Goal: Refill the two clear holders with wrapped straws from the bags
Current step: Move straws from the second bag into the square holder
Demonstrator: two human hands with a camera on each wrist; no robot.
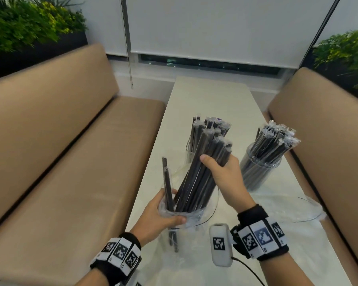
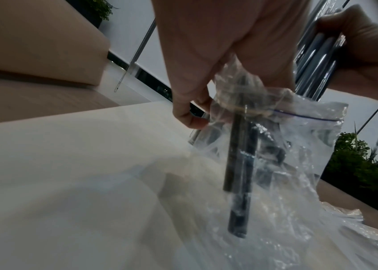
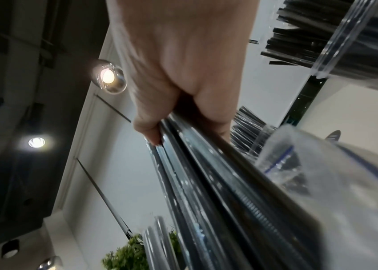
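While left hand (image 1: 157, 213) grips bag (image 1: 191, 218), right hand (image 1: 221, 174) grips straw bundle (image 1: 203, 168), tilted up-right.

two holders (image 1: 258, 162) ahead, bare table (image 1: 205, 100) beyond

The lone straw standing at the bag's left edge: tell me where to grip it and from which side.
Grip the lone straw on its bare upper half, coming from above and the left. It stands nearly upright and clear of the bundle that the right hand holds; its lower end sits inside the bag, whose mouth the left hand grips, so only the top is free.
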